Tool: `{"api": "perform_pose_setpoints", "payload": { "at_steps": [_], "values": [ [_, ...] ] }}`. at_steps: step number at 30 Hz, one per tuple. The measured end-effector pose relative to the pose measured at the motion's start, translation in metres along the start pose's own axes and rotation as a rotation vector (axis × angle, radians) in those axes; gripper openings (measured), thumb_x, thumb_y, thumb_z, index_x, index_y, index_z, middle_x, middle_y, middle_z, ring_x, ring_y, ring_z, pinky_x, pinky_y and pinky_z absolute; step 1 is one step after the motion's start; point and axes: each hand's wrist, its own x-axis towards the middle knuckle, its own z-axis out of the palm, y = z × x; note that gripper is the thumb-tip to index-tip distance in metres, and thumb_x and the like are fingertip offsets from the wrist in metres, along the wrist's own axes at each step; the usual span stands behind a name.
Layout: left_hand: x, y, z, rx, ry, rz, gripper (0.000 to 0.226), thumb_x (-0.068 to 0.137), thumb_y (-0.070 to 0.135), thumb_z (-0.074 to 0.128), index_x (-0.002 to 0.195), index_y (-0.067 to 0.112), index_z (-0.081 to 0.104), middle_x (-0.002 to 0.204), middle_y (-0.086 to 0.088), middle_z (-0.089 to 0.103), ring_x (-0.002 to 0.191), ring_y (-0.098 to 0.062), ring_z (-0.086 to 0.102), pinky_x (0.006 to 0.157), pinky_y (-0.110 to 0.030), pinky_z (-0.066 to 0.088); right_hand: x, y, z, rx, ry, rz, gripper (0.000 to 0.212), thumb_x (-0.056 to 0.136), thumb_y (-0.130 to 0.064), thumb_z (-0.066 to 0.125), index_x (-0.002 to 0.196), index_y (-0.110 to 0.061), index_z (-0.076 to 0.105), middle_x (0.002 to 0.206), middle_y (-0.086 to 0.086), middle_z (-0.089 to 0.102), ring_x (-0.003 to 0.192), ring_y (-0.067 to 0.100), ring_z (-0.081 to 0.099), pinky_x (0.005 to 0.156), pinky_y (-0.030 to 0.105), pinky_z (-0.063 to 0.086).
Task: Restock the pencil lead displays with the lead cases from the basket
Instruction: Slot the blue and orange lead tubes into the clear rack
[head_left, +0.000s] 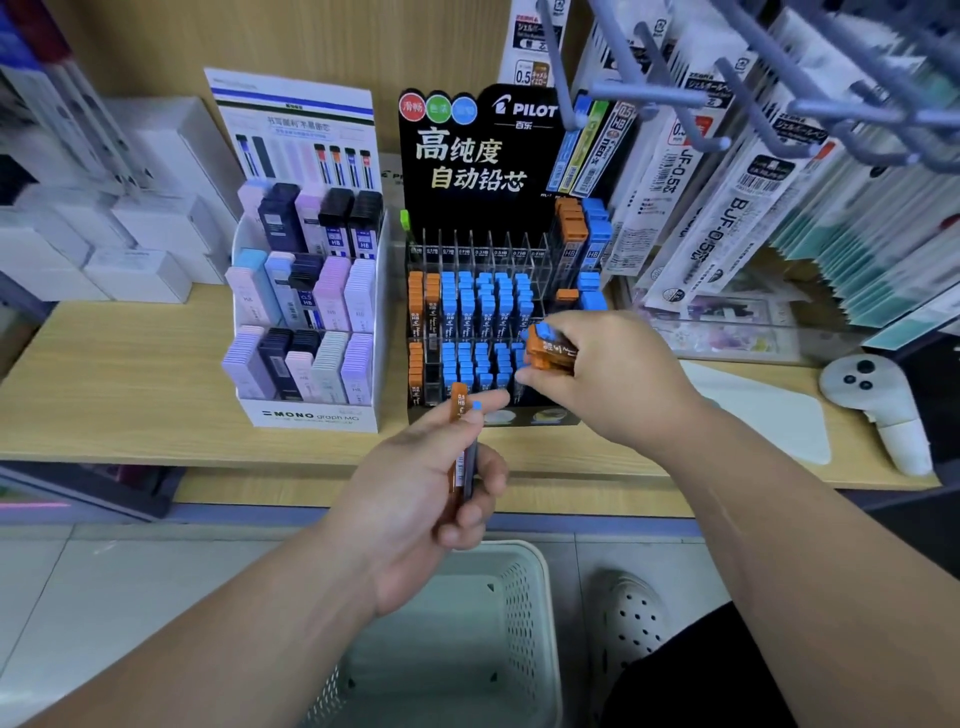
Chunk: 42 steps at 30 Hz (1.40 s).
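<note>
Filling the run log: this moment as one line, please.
left hand grips lead cases | right hand holds case bundle at Pilot display | basket on floor below

The MONO display (311, 322) stands left of the PILOT display (498, 291) on the shelf (119, 395).

Your left hand (415, 499) and right hand (608, 374) are bare. Your left forearm (234, 623) and right forearm (805, 493) are uncovered as far as they show. Low on the right, one foot wears a white clog (631, 618) dotted with round holes. Next to it is the plain black fabric of your lower garment (701, 675).
</note>
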Motion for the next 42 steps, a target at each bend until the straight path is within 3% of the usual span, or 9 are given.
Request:
{"api": "perform_pose_setpoints", "payload": {
  "at_steps": [4,9,17,21,24,29,32,35,42],
  "values": [
    [0.003,-0.002,0.002,-0.02,0.013,0.071,0.026,0.1,0.012,0.044,0.118,0.005,0.061,0.073,-0.017,0.06,0.048,-0.017,0.033,0.047,-0.026,0.018,-0.004,-0.008,-0.011,0.478,0.019,0.101,0.015,0.085,-0.03,0.08,0.08,-0.021,0.069,0.062,-0.011,0.063,0.056,0.007,0.058,0.057,0.025,0.047],
    [0.006,-0.007,0.008,0.077,-0.01,0.141,0.019,0.1,0.011,0.05,0.11,0.007,0.066,0.086,-0.021,0.069,0.05,-0.016,0.038,0.045,-0.024,0.027,-0.012,-0.015,-0.009,0.783,-0.188,0.196,0.014,0.084,-0.017,0.081,0.083,-0.008,0.071,0.063,0.014,0.063,0.058,0.027,0.064,0.052,0.023,0.047],
    [0.008,-0.008,0.008,0.124,0.027,0.238,0.04,0.103,0.012,0.048,0.077,0.03,0.073,0.073,-0.011,0.06,0.049,-0.012,0.033,0.044,-0.021,0.027,-0.013,-0.022,-0.01,0.651,-0.222,0.265,0.023,0.086,-0.025,0.079,0.08,-0.005,0.071,0.055,0.002,0.063,0.052,0.011,0.054,0.05,0.019,0.042],
    [0.004,-0.002,0.008,0.139,0.04,0.243,0.026,0.104,0.028,0.047,0.1,0.014,0.069,0.072,-0.012,0.058,0.049,-0.013,0.031,0.047,-0.024,0.023,-0.013,-0.029,-0.016,0.732,-0.236,0.28,0.021,0.089,-0.016,0.076,0.073,-0.009,0.064,0.049,-0.004,0.056,0.04,0.001,0.049,0.042,0.011,0.037],
    [0.003,0.004,0.005,0.211,0.104,0.298,0.03,0.105,0.034,0.039,0.096,0.023,0.066,0.069,-0.016,0.063,0.046,-0.017,0.035,0.046,-0.022,0.026,-0.014,-0.036,-0.02,0.819,-0.226,0.282,0.029,0.09,-0.008,0.074,0.065,-0.01,0.058,0.051,0.002,0.051,0.035,0.001,0.043,0.038,0.008,0.035],
    [-0.003,0.021,-0.005,0.355,0.161,0.399,0.021,0.107,0.025,0.035,0.098,0.01,0.045,0.078,-0.018,0.074,0.061,-0.036,0.065,0.057,-0.037,0.044,-0.007,-0.035,-0.018,0.803,-0.195,0.246,0.038,0.09,-0.02,0.074,0.056,-0.019,0.057,0.054,0.001,0.053,0.047,0.009,0.043,0.05,0.016,0.037],
    [-0.006,0.033,-0.015,0.398,0.2,0.504,0.026,0.098,0.029,0.047,0.084,0.011,0.058,0.081,-0.009,0.073,0.074,-0.027,0.067,0.073,-0.043,0.05,-0.005,-0.032,-0.02,0.812,-0.19,0.246,0.031,0.089,-0.021,0.074,0.062,-0.019,0.059,0.055,0.002,0.054,0.047,0.01,0.042,0.048,0.014,0.037],
    [-0.004,0.047,-0.028,0.492,0.303,0.586,0.033,0.091,0.04,0.048,0.084,0.022,0.074,0.07,0.01,0.064,0.07,-0.014,0.056,0.071,-0.034,0.039,-0.005,-0.031,-0.022,0.809,-0.191,0.25,0.024,0.089,-0.022,0.074,0.068,-0.018,0.063,0.055,0.0,0.055,0.044,0.009,0.042,0.045,0.015,0.035],
    [0.005,0.067,-0.014,0.441,0.322,0.741,0.022,0.098,0.002,0.055,0.105,0.019,0.067,0.062,0.007,0.062,0.066,-0.015,0.065,0.069,-0.017,0.051,-0.001,-0.026,-0.026,0.796,-0.185,0.254,0.016,0.087,-0.023,0.076,0.078,-0.013,0.067,0.054,-0.001,0.057,0.045,0.013,0.041,0.046,0.022,0.037]
  ]
}}
